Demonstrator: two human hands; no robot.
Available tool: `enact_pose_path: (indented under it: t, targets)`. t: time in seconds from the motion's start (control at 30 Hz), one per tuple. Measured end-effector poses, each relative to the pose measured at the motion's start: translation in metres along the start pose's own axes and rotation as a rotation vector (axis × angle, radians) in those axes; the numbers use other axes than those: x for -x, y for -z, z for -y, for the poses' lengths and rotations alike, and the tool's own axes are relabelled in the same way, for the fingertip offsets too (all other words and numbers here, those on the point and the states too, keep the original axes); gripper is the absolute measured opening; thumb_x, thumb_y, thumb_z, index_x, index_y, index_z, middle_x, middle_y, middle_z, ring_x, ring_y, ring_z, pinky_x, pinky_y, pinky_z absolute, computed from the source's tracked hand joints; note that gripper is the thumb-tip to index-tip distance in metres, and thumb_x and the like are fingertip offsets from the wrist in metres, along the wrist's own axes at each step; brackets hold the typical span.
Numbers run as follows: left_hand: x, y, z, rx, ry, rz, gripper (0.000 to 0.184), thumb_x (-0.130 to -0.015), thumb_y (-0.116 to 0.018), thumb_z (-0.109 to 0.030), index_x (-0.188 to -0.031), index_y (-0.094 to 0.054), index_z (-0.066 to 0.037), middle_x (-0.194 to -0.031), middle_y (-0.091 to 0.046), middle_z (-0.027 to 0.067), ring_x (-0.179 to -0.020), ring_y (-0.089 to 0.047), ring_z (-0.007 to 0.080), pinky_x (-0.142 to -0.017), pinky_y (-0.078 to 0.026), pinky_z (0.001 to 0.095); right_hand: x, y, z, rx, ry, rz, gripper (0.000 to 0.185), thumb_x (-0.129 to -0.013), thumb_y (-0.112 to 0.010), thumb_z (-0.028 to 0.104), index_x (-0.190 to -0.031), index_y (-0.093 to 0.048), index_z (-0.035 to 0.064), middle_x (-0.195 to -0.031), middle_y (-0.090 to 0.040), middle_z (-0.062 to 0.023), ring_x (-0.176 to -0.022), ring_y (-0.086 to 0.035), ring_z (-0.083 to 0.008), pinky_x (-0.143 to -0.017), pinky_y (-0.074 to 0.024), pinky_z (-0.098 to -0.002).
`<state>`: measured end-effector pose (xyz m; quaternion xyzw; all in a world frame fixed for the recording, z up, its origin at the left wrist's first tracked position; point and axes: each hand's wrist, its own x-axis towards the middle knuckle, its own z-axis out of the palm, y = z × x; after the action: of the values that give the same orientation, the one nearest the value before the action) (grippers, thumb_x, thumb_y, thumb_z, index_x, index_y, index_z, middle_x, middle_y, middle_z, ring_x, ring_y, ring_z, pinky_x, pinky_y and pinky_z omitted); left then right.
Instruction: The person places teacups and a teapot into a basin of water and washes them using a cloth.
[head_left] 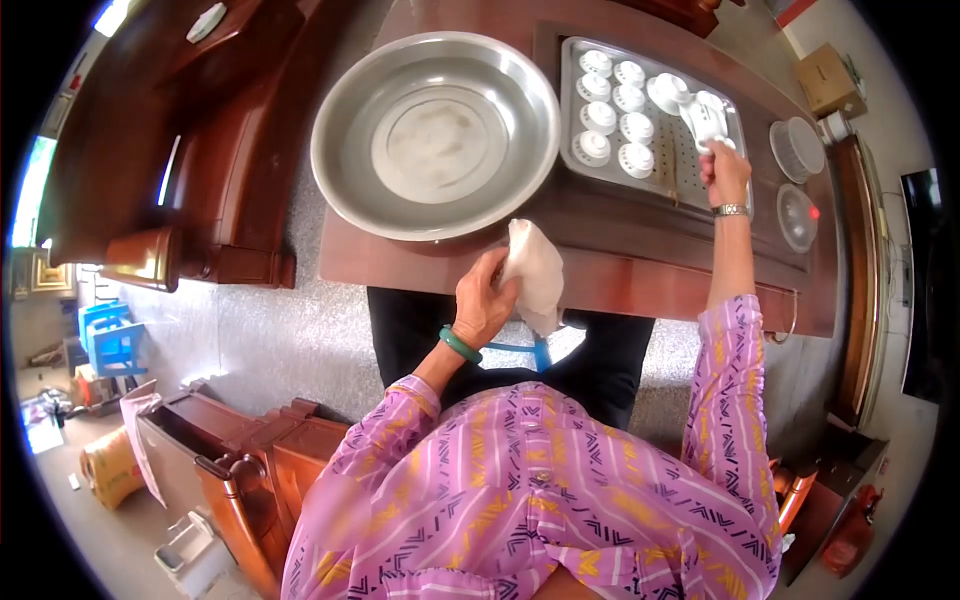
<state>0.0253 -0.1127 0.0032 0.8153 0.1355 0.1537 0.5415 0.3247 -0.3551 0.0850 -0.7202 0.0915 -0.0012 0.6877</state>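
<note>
My left hand is closed on a whitish cloth, which hangs down at the table's front edge. My right hand reaches over the metal tray, fingers closed around the near end of a white ceramic piece that looks like a small teapot or pitcher. Its exact shape is partly hidden by the fingers. Beside it on the tray sits a rounded white vessel. Several small white cups with dark marks stand in two rows on the tray's left side.
A large steel basin stands on the wooden table, left of the tray. At right are a white ribbed bowl and a round translucent container. Wooden furniture is at left, a wooden chair behind, and a cardboard box beyond.
</note>
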Motion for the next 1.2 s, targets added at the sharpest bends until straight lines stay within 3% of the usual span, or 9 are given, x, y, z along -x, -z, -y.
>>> enact_pose_path:
  t: [0.1, 0.3, 0.37, 0.43, 0.7, 0.8, 0.87, 1.0, 1.2]
  targets:
    - [0.011, 0.014, 0.003, 0.015, 0.015, -0.067, 0.035, -0.073, -0.062, -0.007, -0.105, -0.052, 0.000, -0.083, -0.061, 0.0107, -0.071, -0.059, 0.0159, -0.064, -0.047, 0.0269, 0.028, -0.053, 0.029, -0.045, 0.116, 0.237, 0.016, -0.072, -0.064, 0.013, -0.070, -0.058, -0.0018, -0.057, -0.054, -0.0062, -0.038, -0.040, -0.0077, -0.034, -0.0299, -0.0222]
    - [0.036, 0.042, 0.019, 0.123, 0.160, -0.157, 0.034, -0.075, -0.061, -0.002, -0.108, -0.051, -0.001, -0.085, -0.062, 0.0065, -0.074, -0.058, 0.0100, -0.063, -0.048, 0.0227, 0.082, -0.181, 0.041, 0.064, 0.033, 0.583, 0.017, -0.073, -0.063, 0.014, -0.066, -0.057, -0.0006, -0.054, -0.052, -0.0035, -0.040, -0.040, -0.0073, -0.036, -0.0287, -0.0220]
    - [0.043, 0.052, 0.021, 0.182, 0.191, -0.221, 0.033, -0.073, -0.062, -0.005, -0.105, -0.053, -0.001, -0.077, -0.059, 0.0063, -0.068, -0.055, 0.0109, -0.062, -0.046, 0.0234, 0.086, -0.217, 0.023, 0.100, 0.014, 0.679, 0.017, -0.072, -0.063, 0.014, -0.065, -0.057, -0.0008, -0.054, -0.053, -0.0049, -0.039, -0.042, -0.0085, -0.035, -0.0312, -0.0227]
    - [0.050, 0.060, 0.023, 0.211, 0.210, -0.239, 0.033, -0.073, -0.062, -0.005, -0.105, -0.053, -0.001, -0.077, -0.059, 0.0061, -0.068, -0.055, 0.0105, -0.062, -0.046, 0.0233, 0.093, -0.240, 0.014, 0.160, -0.013, 0.701, 0.016, -0.069, -0.061, 0.011, -0.065, -0.058, -0.0046, -0.056, -0.056, -0.0086, -0.041, -0.048, -0.0110, -0.034, -0.0358, -0.0239]
    - [0.066, 0.078, 0.040, 0.195, 0.235, -0.229, 0.032, -0.078, -0.060, -0.001, -0.108, -0.050, 0.002, -0.087, -0.061, 0.0057, -0.077, -0.057, 0.0095, -0.068, -0.048, 0.0235, 0.107, -0.283, -0.009, 0.431, -0.066, 0.640, 0.011, -0.071, -0.057, 0.004, -0.064, -0.058, -0.0044, -0.052, -0.056, -0.0105, -0.037, -0.049, -0.0127, -0.030, -0.0342, -0.0261]
    - [0.064, 0.077, 0.040, 0.277, 0.229, -0.290, 0.033, -0.074, -0.061, -0.005, -0.105, -0.053, 0.000, -0.078, -0.058, 0.0051, -0.068, -0.053, 0.0097, -0.061, -0.045, 0.0225, 0.111, -0.286, -0.011, 0.498, -0.094, 0.653, 0.010, -0.072, -0.055, 0.002, -0.065, -0.058, -0.0040, -0.054, -0.057, -0.0115, -0.037, -0.048, -0.0122, -0.031, -0.0346, -0.0256]
    - [0.063, 0.077, 0.042, 0.272, 0.230, -0.289, 0.033, -0.074, -0.061, -0.005, -0.106, -0.052, 0.000, -0.078, -0.057, 0.0050, -0.068, -0.052, 0.0097, -0.061, -0.045, 0.0224, 0.111, -0.287, -0.014, 0.493, -0.164, 0.646, 0.011, -0.076, -0.055, 0.005, -0.072, -0.057, -0.0048, -0.062, -0.060, -0.0119, -0.041, -0.048, -0.0090, -0.034, -0.0384, -0.0242]
    - [0.063, 0.075, 0.039, 0.306, 0.221, -0.282, 0.034, -0.074, -0.062, -0.005, -0.106, -0.052, 0.000, -0.078, -0.056, 0.0048, -0.068, -0.052, 0.0095, -0.061, -0.044, 0.0223, 0.112, -0.286, -0.012, 0.386, -0.220, 0.582, 0.009, -0.073, -0.051, 0.000, -0.068, -0.058, -0.0041, -0.060, -0.060, -0.0134, -0.040, -0.051, -0.0111, -0.033, -0.0397, -0.0252]
    - [0.062, 0.066, 0.038, 0.295, 0.234, -0.252, 0.035, -0.074, -0.063, -0.005, -0.107, -0.052, 0.000, -0.077, -0.057, 0.0048, -0.067, -0.052, 0.0095, -0.060, -0.045, 0.0222, 0.111, -0.271, -0.002, 0.241, -0.279, 0.553, 0.010, -0.076, -0.049, 0.001, -0.076, -0.057, -0.0056, -0.067, -0.062, -0.0153, -0.042, -0.053, -0.0123, -0.036, -0.0432, -0.0259]
